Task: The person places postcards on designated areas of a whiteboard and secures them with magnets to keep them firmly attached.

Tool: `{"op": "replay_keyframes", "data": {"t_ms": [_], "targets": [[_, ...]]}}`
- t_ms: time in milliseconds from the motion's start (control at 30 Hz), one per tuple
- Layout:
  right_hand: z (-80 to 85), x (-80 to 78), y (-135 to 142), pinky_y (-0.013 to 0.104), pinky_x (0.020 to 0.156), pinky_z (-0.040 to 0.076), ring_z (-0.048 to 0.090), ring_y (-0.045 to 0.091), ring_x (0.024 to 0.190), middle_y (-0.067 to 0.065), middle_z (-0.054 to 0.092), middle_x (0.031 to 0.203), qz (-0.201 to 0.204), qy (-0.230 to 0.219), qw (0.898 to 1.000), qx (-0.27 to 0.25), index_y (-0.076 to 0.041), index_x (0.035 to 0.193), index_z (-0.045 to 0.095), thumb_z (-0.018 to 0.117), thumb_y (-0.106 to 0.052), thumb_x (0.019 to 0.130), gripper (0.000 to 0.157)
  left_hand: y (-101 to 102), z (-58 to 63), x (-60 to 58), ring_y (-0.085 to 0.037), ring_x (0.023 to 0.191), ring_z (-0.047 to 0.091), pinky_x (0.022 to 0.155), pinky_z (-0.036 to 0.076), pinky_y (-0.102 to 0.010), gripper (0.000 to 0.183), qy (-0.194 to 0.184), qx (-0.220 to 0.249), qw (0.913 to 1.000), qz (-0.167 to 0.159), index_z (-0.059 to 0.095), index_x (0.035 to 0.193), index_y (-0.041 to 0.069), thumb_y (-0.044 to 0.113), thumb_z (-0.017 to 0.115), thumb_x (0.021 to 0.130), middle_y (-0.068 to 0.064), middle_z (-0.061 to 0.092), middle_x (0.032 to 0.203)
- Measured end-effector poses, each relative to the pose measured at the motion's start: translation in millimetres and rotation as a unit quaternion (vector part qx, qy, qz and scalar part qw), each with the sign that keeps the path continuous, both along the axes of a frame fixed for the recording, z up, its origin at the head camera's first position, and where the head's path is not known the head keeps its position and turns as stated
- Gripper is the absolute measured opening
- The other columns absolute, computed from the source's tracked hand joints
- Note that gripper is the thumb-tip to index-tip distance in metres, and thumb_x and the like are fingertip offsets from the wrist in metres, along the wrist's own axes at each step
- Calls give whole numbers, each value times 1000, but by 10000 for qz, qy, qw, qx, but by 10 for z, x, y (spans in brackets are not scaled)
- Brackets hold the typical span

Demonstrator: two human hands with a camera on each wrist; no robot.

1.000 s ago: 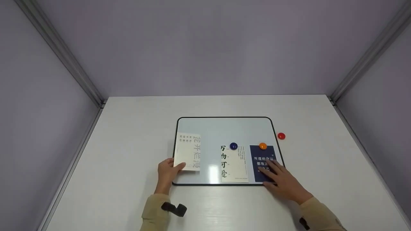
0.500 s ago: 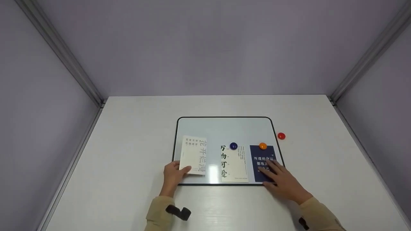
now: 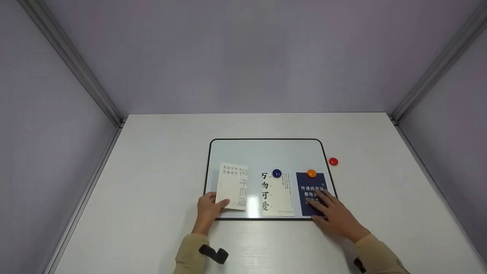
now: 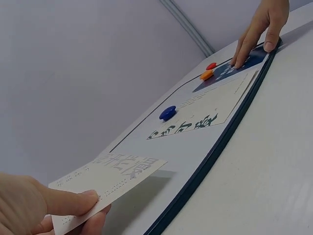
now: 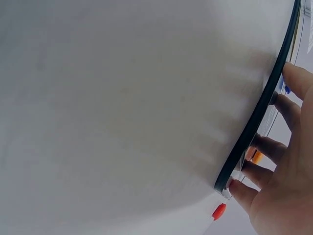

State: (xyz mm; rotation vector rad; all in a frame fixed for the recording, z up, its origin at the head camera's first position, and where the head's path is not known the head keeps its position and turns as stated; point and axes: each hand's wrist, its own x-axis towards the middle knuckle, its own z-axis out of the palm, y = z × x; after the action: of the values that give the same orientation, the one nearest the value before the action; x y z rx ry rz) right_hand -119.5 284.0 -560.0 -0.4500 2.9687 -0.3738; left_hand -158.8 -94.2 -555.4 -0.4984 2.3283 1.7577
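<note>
My left hand (image 3: 208,209) pinches the lower left corner of a cream card (image 3: 233,184) with grey lettering, thumb on top and fingers beneath. In the left wrist view this card (image 4: 110,181) tilts above the whiteboard (image 4: 195,147), casting a shadow on it. My right hand (image 3: 336,217) rests with spread fingers on a dark blue card (image 3: 311,180) and the board's lower right edge. An orange magnet (image 3: 312,173) sits at the top of that card. Between the two lies another cream card (image 3: 281,198) with dark lettering, a navy blue magnet (image 3: 277,173) near its top.
A red magnet (image 3: 333,161) lies on the white table (image 3: 163,160), just right of the whiteboard (image 3: 262,152) and its black rim. Grey-lilac panels (image 3: 251,57) enclose the table at the back and both sides.
My left hand has carried the cream card right and slightly toward me, from the board's left edge closer to the middle card. The right hand and the magnets stay where they were.
</note>
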Motion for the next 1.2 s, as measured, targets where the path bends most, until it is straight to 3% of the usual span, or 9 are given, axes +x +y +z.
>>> {"op": "replay_keyframes", "data": {"t_ms": [267,567,800,1200], "targets": [[-21,-6,1,64,111,35,30,44,144,14,37,156,-16,62,10000,1,-26,141,50,61,-36,92,51,57,-16,35,-10,77,66,68,56,-21,41,-28,-289,9995,-145,58,118,-8,9,72,84,-23,71,110],[-19,-5,-3,64,112,34,29,44,145,13,35,157,-60,-45,10000,12,-27,142,48,60,-37,93,51,122,-40,49,-10,73,66,65,56,-21,41,-55,-420,9991,-85,59,116,-7,9,74,82,-22,71,108],[0,-1,-5,65,112,34,28,44,145,13,35,157,-80,-61,9999,-5,-28,142,48,60,-38,93,51,140,-63,53,-9,67,65,61,56,-21,37,167,-476,9987,-77,60,111,-7,8,74,80,-21,72,100],[20,11,-5,63,112,34,30,44,144,15,37,155,43,100,9999,-7,-25,141,49,59,-37,93,50,164,-69,77,-16,73,64,63,49,-24,35,625,-1349,9889,-50,64,102,-5,11,79,75,-17,73,87]]}}
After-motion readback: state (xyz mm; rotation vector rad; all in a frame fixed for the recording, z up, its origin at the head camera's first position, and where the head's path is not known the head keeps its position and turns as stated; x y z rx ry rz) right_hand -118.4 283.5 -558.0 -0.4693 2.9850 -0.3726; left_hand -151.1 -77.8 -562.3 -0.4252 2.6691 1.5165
